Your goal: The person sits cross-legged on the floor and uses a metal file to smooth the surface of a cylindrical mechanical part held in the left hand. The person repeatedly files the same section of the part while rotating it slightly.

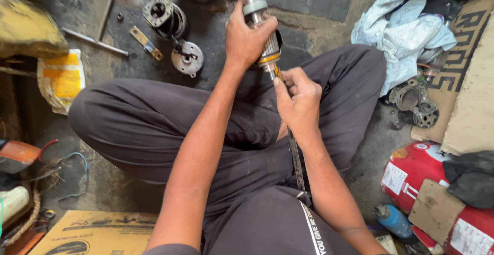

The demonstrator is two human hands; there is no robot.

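My left hand grips a metal motor armature around its laminated core, the shaft pointing away from me. My right hand is closed near the armature's lower end, pinching a thin tool with an orange tip against the commutator end. A long dark strip hangs down below my right hand over my lap. I sit cross-legged in dark trousers on a dirty concrete floor.
Motor housing parts, a round end cap, a metal bracket and a rod lie ahead on the floor. White rags and gear parts sit right. A red cylinder and cardboard lie close by.
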